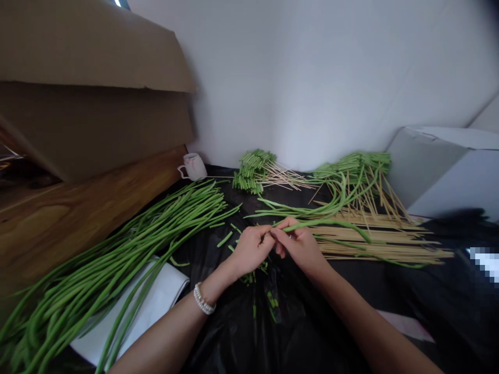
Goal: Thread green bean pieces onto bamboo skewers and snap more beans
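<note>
Both forearms come in from the bottom of the frame, a pearl bracelet [203,300] on the left wrist, and they meet at the centre over the black-covered counter [304,332]. The left hand [251,249] and right hand [300,246] are closed fingertip to fingertip on one end of a long bean [331,224]. The rest of the bean trails away to the right, sagging in a loose curve across a bundle of bamboo skewers [390,244].

The bean looks light and limp, thin as a cord. It probably bends under its own weight but snaps cleanly when pinched, so a firm grip with thumb and forefinger close on either side of the chosen spot seems best. Held far from that spot, it would likely just flop. Its skin looks smooth and not wet, so slipping seems unlikely.

At lower left a large heap of loose beans [117,259] fans out across the counter, partly over a white sheet [163,291]. Short cut pieces [225,239] lie just beside and under the hands. Near the wall at upper centre lie two piles of skewered pieces [251,171], with a small white cup [193,166] to their left. A cardboard box [89,78] fills the upper left, and a pale box [448,171] stands at the right edge.
</note>
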{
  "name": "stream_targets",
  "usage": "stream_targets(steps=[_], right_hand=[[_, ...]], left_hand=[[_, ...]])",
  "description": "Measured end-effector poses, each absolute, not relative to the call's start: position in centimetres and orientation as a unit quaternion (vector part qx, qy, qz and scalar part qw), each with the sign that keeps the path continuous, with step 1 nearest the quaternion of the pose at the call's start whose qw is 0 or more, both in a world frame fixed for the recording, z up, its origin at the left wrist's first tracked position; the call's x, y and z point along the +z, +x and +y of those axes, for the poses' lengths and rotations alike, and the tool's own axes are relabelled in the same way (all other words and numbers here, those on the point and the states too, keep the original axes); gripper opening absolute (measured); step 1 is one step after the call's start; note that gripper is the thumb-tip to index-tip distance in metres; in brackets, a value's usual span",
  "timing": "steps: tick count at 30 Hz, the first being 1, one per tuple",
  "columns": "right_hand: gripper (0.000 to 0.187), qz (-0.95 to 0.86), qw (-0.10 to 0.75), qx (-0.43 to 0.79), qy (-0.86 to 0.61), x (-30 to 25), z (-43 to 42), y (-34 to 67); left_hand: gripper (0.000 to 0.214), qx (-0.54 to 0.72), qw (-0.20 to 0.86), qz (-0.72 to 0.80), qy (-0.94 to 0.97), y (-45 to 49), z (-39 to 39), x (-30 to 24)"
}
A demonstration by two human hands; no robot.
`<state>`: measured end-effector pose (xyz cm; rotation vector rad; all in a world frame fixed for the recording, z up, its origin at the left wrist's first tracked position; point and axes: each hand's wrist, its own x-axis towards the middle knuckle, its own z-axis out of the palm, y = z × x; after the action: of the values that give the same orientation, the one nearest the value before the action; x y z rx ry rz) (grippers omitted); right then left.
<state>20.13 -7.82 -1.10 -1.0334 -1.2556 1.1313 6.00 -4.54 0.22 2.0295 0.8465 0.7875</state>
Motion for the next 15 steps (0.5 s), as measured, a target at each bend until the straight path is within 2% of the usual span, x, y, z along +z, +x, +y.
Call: stream_targets(steps=[3, 5, 12, 15], right_hand=[[0.024, -0.490, 0.579, 0.524, -0.387, -0.7, -8.0, 19.9], [0.024, -0.463, 0.592, 0.554, -0.359, -0.6, -8.1, 19.8], [0.023, -0.447, 0.599, 0.580, -0.326, -0.6, -8.1, 19.7], [0.022, -0.479, 0.586, 0.562, -0.333, -0.8, -8.2, 19.4]], left_hand=[[0.027, 0.332, 0.586, 0.281, 0.683, 6.4, -4.6, 0.1], [0.023, 0.344, 0.660, 0.266, 0.613, 6.6, -4.6, -0.3], [0.018, 0.324, 0.846, 0.219, 0.362, 6.5, -4.1, -1.3], [0.024, 0.361, 0.868, 0.192, 0.280, 5.7, -3.0, -0.8]])
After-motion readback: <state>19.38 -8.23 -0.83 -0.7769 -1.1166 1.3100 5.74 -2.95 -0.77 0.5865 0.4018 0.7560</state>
